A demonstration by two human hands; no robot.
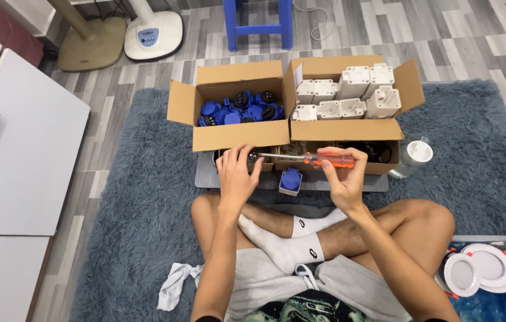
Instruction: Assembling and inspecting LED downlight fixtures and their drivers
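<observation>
My right hand point(342, 173) grips an orange-handled screwdriver point(324, 159), held level with its metal shaft pointing left. The tip meets a small dark round part point(252, 157) that my left hand point(236, 171) holds in its fingers. Both hands hover over a grey mat point(205, 176), just in front of two open cardboard boxes. A blue and white socket part point(290, 180) stands on the mat between my hands.
The left box point(235, 136) holds several blue and black parts; the right box point(348, 128) holds white plastic housings. A clear jar with a white lid point(414, 156) lies at right. White round fittings point(479, 268) lie in a crate. A white cloth point(174, 285) lies on the blue rug.
</observation>
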